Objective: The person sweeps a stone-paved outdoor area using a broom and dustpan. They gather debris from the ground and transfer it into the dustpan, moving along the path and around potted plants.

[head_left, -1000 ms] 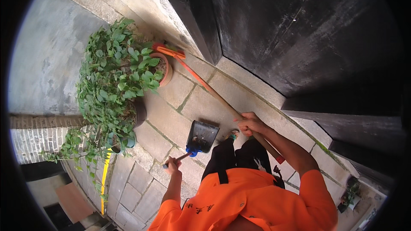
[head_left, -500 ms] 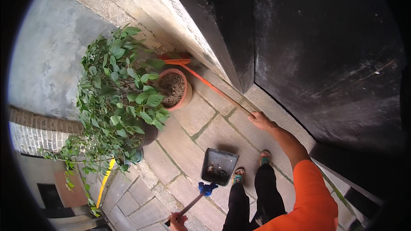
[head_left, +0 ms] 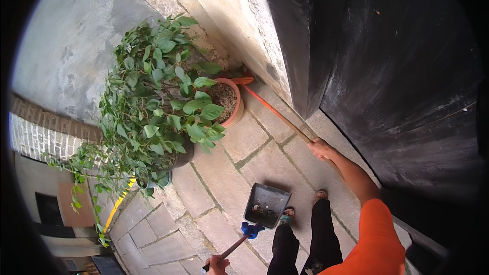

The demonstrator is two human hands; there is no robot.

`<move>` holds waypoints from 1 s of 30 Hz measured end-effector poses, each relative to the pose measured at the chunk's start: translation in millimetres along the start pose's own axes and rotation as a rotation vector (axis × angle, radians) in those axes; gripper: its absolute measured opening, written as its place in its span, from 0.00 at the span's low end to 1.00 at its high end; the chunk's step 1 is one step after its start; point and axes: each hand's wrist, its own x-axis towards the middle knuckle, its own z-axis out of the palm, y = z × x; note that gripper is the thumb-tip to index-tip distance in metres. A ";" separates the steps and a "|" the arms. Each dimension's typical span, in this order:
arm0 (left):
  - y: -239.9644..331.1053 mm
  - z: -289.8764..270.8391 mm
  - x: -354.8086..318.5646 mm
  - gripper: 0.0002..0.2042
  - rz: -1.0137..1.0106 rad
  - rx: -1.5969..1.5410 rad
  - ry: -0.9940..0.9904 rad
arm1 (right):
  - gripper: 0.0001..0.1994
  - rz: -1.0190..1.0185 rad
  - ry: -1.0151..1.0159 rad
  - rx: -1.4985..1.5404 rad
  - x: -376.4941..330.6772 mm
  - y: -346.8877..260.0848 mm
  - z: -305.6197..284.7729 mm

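My right hand (head_left: 322, 149) is closed round the wooden handle of a broom (head_left: 275, 111), which slants away to the far left. Its orange head (head_left: 241, 80) is at the wall's foot, partly hidden behind a terracotta pot (head_left: 235, 112) of soil; the bristles are hard to make out. At the lower edge my left hand (head_left: 219, 265) grips the long handle of a black dustpan (head_left: 268, 197). Blue material (head_left: 251, 230) is tied where handle meets pan. The pan lies on the paving just ahead of my feet, with small debris inside.
A bushy green plant (head_left: 153, 97) spreads over several pots at the left. A pale wall (head_left: 244, 30) and large black panel (head_left: 392, 81) border the right side. Stone slabs (head_left: 224, 173) pave the ground, and a yellow strip (head_left: 119, 204) lies beyond the plant.
The view has shifted, so pots and wall appear farther right. The broom head has moved slightly right relative to the terracotta pot. Both hands keep their grips, and the dustpan stays near my feet.
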 end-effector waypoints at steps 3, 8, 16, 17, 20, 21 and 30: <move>-2.5 -11.3 4.2 0.11 -0.035 -0.040 0.037 | 0.14 -0.107 -0.112 0.183 -120.8 -8.3 -8.7; 27.4 17.6 -28.5 0.10 0.016 -0.135 0.009 | 0.14 -0.020 -0.061 0.208 -185.3 -11.3 -10.4; 31.3 4.4 -30.3 0.09 -0.003 -0.090 0.057 | 0.17 -0.114 0.105 -0.388 -10.2 -49.8 6.2; 33.7 2.1 -32.5 0.09 -0.025 -0.092 0.059 | 0.19 -0.127 0.233 -0.448 -16.0 -37.5 11.2; 35.4 -2.3 -26.8 0.08 -0.031 -0.135 0.061 | 0.20 -0.061 0.315 -0.455 -59.6 17.8 16.9; 34.4 -3.6 -26.7 0.09 -0.028 -0.146 0.067 | 0.19 -0.014 0.283 -0.417 -82.7 28.6 18.2; 52.4 1.9 -18.6 0.08 -0.010 -0.143 0.000 | 0.13 0.458 0.089 0.045 -429.1 27.8 8.2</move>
